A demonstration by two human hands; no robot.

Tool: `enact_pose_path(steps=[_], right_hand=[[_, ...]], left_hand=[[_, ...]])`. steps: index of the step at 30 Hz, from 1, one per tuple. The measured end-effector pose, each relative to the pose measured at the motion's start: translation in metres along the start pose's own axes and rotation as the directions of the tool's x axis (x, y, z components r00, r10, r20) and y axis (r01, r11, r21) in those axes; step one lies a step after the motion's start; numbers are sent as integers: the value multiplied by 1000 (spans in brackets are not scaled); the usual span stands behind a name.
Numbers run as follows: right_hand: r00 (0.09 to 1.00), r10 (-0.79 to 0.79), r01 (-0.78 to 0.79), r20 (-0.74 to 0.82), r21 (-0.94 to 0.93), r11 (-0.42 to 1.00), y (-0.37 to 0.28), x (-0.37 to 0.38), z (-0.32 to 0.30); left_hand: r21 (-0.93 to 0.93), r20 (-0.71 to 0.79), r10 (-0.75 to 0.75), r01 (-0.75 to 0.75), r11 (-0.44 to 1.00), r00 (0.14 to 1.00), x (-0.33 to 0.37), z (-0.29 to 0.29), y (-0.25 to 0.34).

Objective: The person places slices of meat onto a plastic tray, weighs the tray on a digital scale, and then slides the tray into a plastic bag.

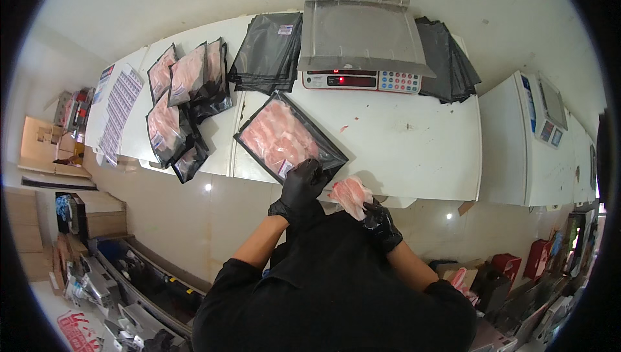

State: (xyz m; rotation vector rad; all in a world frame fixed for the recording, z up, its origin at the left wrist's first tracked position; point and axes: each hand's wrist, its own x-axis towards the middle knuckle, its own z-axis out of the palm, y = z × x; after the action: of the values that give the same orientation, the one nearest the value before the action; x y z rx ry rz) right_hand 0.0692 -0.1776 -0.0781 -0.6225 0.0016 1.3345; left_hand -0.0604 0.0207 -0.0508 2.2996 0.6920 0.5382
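Observation:
A clear-fronted, black-backed plastic bag point(330, 148) lies slantwise on the white counter in front of me, with pale pink slices of meat point(275, 133) inside. My left hand point(301, 187), in a black glove, is closed on the bag's near edge beside a small label; its fingertips are partly hidden. Just right of the bag, at the counter's front edge, a loose piece of pink and white meat point(351, 197) hangs from my right hand point(381, 224), also black-gloved. The right fingers pinch the meat's right side.
Behind the bag stands a scale point(362, 80) with a lit red display and a wide metal tray point(359, 29). Stacked black bags point(268, 51) and more bags point(446, 61) flank it. Several filled meat packs point(187, 74) and a label sheet point(121, 109) lie left. A white freezer point(508, 138) stands right.

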Motion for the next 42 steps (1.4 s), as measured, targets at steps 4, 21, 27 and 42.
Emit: enact_pose_path(steps=[4,21,27,42], right_hand=[[998,-12,48,62,-618,785,26,30,-23],[983,-109,138,145,-206,969,129,156,-70],[891,-453,354,37,-683,639,118,177,-12],[993,-115,93,-6,-538,838,92,173,-84]], left_hand=[[-126,12,45,-43,991,999,3,-25,-2],[-399,233,344,-233,887,909,22,-54,-22],[-406,157,420,-329,852,894,25,-55,-32],[-342,-11,112,-109,933,994,112,-111,-110]])
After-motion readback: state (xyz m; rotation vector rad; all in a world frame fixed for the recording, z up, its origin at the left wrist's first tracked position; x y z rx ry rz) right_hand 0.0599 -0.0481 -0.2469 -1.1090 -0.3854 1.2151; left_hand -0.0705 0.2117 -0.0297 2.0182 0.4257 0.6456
